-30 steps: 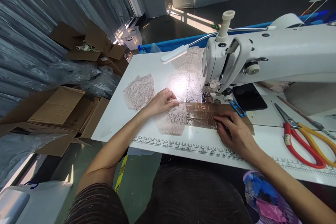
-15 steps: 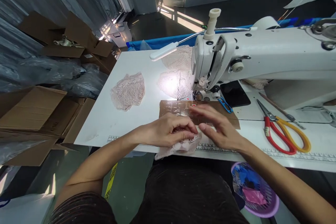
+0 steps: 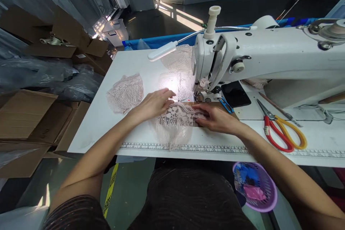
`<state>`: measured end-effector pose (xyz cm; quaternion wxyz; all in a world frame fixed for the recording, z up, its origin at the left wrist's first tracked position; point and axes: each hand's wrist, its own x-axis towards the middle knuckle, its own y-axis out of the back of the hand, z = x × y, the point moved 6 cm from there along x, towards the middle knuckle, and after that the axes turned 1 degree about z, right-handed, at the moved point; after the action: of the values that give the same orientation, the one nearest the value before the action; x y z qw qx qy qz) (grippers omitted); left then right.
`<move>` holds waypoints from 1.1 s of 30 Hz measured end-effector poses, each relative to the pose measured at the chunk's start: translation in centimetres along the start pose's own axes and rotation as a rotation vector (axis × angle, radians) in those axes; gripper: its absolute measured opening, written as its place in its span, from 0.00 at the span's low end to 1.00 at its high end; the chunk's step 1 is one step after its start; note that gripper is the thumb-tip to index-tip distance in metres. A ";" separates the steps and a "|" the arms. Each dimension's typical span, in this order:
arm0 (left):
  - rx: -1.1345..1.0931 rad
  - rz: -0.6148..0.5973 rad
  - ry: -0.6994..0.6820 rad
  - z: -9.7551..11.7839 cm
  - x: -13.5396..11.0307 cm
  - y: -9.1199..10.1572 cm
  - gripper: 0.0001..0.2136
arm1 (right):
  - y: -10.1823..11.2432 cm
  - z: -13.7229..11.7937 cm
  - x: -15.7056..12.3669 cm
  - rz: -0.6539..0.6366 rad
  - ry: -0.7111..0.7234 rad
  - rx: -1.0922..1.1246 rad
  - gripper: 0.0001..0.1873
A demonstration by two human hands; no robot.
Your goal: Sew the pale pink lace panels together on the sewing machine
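Directly in front of the sewing machine [image 3: 269, 54] needle: lace piece [image 3: 175, 122], pale pink, spread flat on the white table [image 3: 107, 122], scalloped edge toward the machine, fringe side away from it.
Left hand [image 3: 155, 102]: palm down, fingers stretched flat, resting on the lace piece's end left of the machine head. Not gripping.
Right hand [image 3: 215, 118]: on the lace piece's other end, just in front of the machine's needle plate. Fingers are curled onto the fabric. Pinch or plain press, cannot tell from this angle.
Brown strip [image 3: 234, 114]: lies in front of the machine bed, mostly covered by the lace piece and the right hand, only a sliver shows.
Lamp [image 3: 163, 51]: gooseneck off the machine, lit, head out to the left of the machine head.
Lit lace [image 3: 178, 81]: second pile under the lamp, just left of the machine's needle, close to the left hand's fingertips.
Loose lace [image 3: 125, 93]: third piece, further left of the machine, apart from both hands.
Snips [image 3: 226, 105]: blue handles, at the machine's base, near the right hand.
Phone [image 3: 235, 93]: black slab under the machine arm.
Scissors [image 3: 283, 133]: red and yellow handles, in front of the machine arm, well apart from the right hand.
Ruler [image 3: 229, 149]: printed scale along the table edge farthest from the machine; the lace fringe reaches it.
Basket [image 3: 254, 190]: purple, below that table edge, coloured scraps inside.
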<state>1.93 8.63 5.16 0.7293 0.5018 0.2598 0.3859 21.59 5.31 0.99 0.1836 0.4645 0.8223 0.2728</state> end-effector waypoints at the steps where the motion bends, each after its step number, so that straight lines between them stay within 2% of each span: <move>1: 0.055 0.019 -0.005 -0.6 1.1 -0.2 0.13 | 0.3 -0.1 0.2 0.037 0.017 -0.051 0.23; 5: 0.070 0.125 -0.074 -2.6 5.6 -1.5 0.12 | 0.8 -0.1 0.3 0.140 0.040 -0.115 0.20; 9: 0.001 0.119 -0.253 -3.3 9.6 -3.5 0.12 | 0.8 0.8 0.1 0.209 -0.010 -0.171 0.17; 12: -0.022 0.126 -0.323 -3.2 11.3 -3.9 0.13 | 0.9 1.2 -0.1 0.259 -0.029 -0.245 0.15; 14: 0.005 0.166 -0.327 -2.9 11.5 -3.6 0.13 | 1.0 1.3 -0.3 0.302 -0.037 -0.325 0.15; 17: 0.031 0.225 -0.316 -1.9 10.2 -3.2 0.12 | 0.9 1.2 -0.5 0.305 -0.039 -0.388 0.15; 19: -0.031 0.205 -0.362 -0.9 8.5 -3.4 0.13 | 0.7 1.0 -0.7 0.290 -0.036 -0.401 0.16; 23: -0.255 -0.048 -0.626 1.6 3.5 -4.6 0.14 | 0.3 0.8 -0.8 0.273 -0.017 -0.433 0.17; 25: -0.226 -0.042 -0.695 2.1 1.0 -4.4 0.12 | 0.2 0.7 -0.7 0.276 -0.012 -0.476 0.18; 29: 0.043 0.007 -0.660 2.3 -1.9 -4.4 0.23 | 1.0 1.4 -0.7 0.373 -0.128 -0.627 0.18; 31: 0.100 0.011 -0.640 2.2 -2.2 -4.4 0.24 | 1.6 1.7 -0.7 0.448 -0.180 -0.651 0.18; 33: 0.069 0.026 -0.609 2.0 -1.5 -4.2 0.20 | 1.9 1.8 -0.8 0.513 -0.186 -0.633 0.17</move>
<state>3.86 5.46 1.90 0.7510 0.6223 0.0357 0.2178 24.28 5.97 0.79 0.3171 0.5975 0.5354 0.5057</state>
